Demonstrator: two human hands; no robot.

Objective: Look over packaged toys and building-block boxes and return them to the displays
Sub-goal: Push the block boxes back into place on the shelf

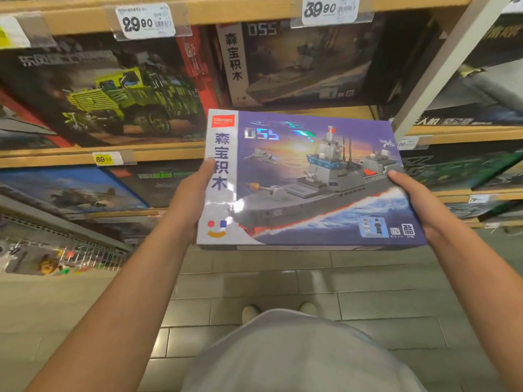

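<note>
I hold a flat purple building-block box (pixel 308 179) with a grey warship on its front, face up in front of the shelves. My left hand (pixel 188 193) grips its left edge, thumb on the white strip. My right hand (pixel 416 199) grips its right edge, thumb on top. A matching warship box (pixel 297 63) stands on the shelf directly behind it, under a 39.90 price tag (pixel 329 8).
Wooden shelves (pixel 158 155) carry more boxes: a green truck set (pixel 113 91) at upper left, a helicopter box (pixel 70 190) at lower left, dark boxes (pixel 458 165) at right. A white upright post (pixel 441 66) stands at right. A wire basket of small toys (pixel 56 258) sits low left. Tiled floor lies below.
</note>
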